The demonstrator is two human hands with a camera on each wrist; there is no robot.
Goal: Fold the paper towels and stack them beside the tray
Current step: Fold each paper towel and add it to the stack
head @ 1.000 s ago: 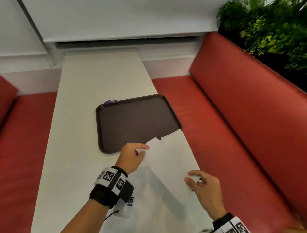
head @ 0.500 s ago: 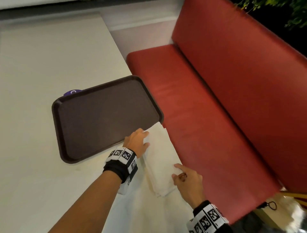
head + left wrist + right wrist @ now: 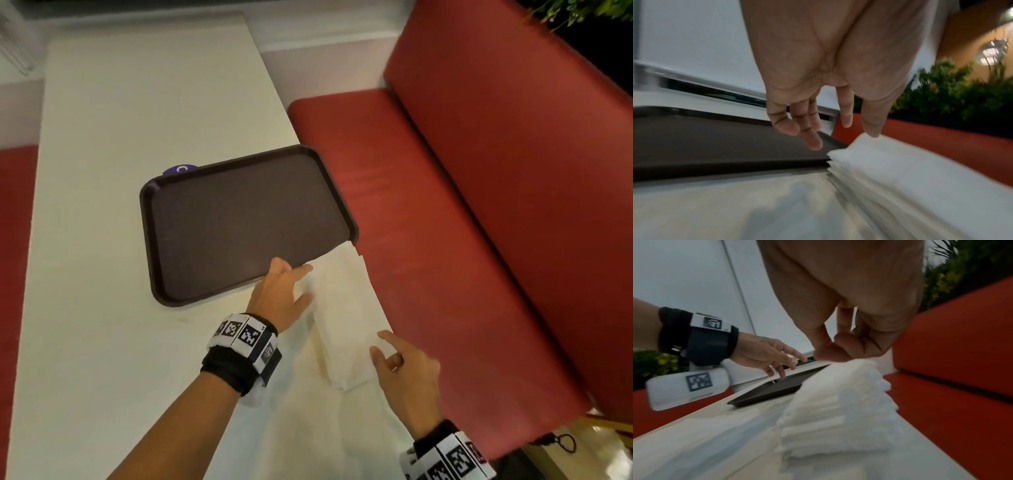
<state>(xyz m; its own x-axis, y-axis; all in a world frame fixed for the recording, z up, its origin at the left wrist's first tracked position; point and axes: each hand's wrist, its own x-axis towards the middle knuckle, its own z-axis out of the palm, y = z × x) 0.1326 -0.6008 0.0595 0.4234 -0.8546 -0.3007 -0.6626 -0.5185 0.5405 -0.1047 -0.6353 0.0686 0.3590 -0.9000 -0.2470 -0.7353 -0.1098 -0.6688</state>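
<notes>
A stack of folded white paper towels (image 3: 346, 315) lies on the table against the near right corner of the dark brown tray (image 3: 239, 222), close to the table's right edge. My left hand (image 3: 301, 284) hovers at the stack's far left edge with its fingers straight and spread and holds nothing. In the left wrist view its thumb tip is just over a corner of the stack (image 3: 920, 178). My right hand (image 3: 382, 346) has loosely curled fingers, and its fingertips rest on the near right corner of the stack (image 3: 838, 410).
A flat white sheet (image 3: 342, 428) lies spread on the table in front of the stack. A purple disc (image 3: 180, 169) peeks out behind the tray. A red bench seat (image 3: 445, 240) runs along the table's right edge, with plants (image 3: 582, 13) behind its backrest.
One second ago both hands held a towel above the stack; it now lies on the stack. My left hand has come off the stack's corner and spread its fingers.
</notes>
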